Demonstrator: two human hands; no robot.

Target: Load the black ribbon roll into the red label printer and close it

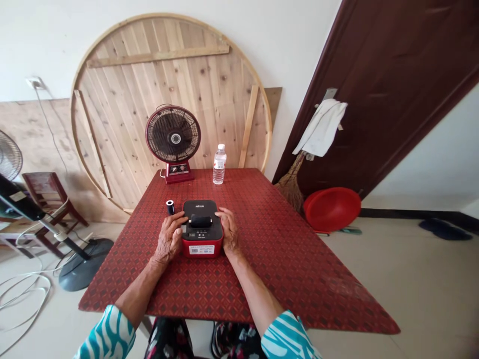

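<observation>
Because both hands sit on a compact red-and-black box-shaped device (202, 243) near the middle of the table, a small slip there would matter most. The left hand (170, 237) lies over the device's left side, and the right hand (228, 230) lies over its right side. Each grip is wide, spanning the body with the fingers spread, though how firmly they bear on it cannot be told. A small black spool with a white core (170, 207) stands just beside the left hand, so a sideways move of that hand could knock it over and send it rolling. The device sits on a red patterned cloth covering the table (299, 264), and a push could make the cloth ruck or let the device slide.

Farther along the table, a clear plastic water bottle (219, 165) and a dark red desk fan (172, 134) stand well apart from the hands, so neither is in the way, though a reach past the device could topple the light bottle. Behind them, a large round pine tabletop (168, 99) leans against the wall. To the right, a straw broom (290, 184) and a red plastic basin (331, 209) sit on the floor beside the table.
</observation>
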